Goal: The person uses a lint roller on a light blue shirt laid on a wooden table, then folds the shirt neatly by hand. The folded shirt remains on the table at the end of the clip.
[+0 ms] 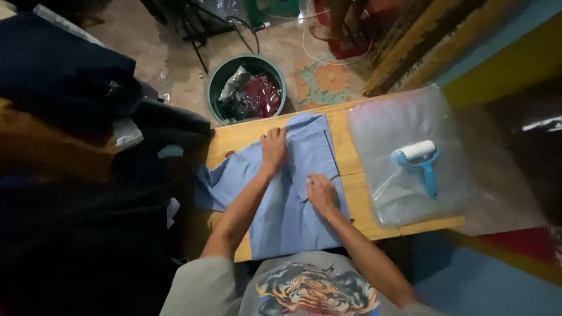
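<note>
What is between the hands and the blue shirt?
Nothing visible. The left hand and right hand both lie flat on the blue shirt, which is spread on the wooden table.

Your wooden table [357,202] carries a light-blue shirt [293,205] and clear plastic bags [404,134] under a lint roller [420,158].
</note>
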